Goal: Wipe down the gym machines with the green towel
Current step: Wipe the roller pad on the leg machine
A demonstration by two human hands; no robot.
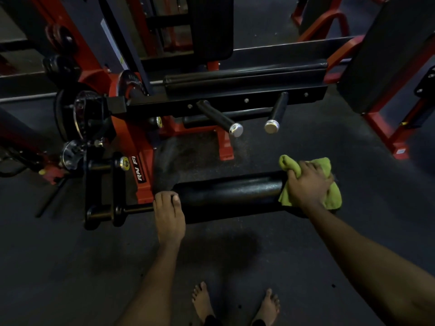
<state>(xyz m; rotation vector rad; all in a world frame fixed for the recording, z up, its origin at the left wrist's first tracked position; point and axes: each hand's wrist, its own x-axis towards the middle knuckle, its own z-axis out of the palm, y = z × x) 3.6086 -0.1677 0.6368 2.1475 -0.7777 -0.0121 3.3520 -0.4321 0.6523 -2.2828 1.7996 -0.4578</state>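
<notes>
A red and black gym machine [146,170] fills the upper half of the head view. Its black foam roller pad [230,194] lies horizontally in front of me. My right hand [308,184] grips the bunched green towel [329,196] and presses it over the roller's right end. My left hand [168,215] holds the roller's left end, fingers curled over the top where the pad meets the metal axle.
Two black handles with chrome caps [235,129] [271,125] stick out toward me above the roller. Weight plates [80,114] hang at the left. Another red frame [386,128] stands at the right. My bare feet [204,302] are on the dark rubber floor [70,267].
</notes>
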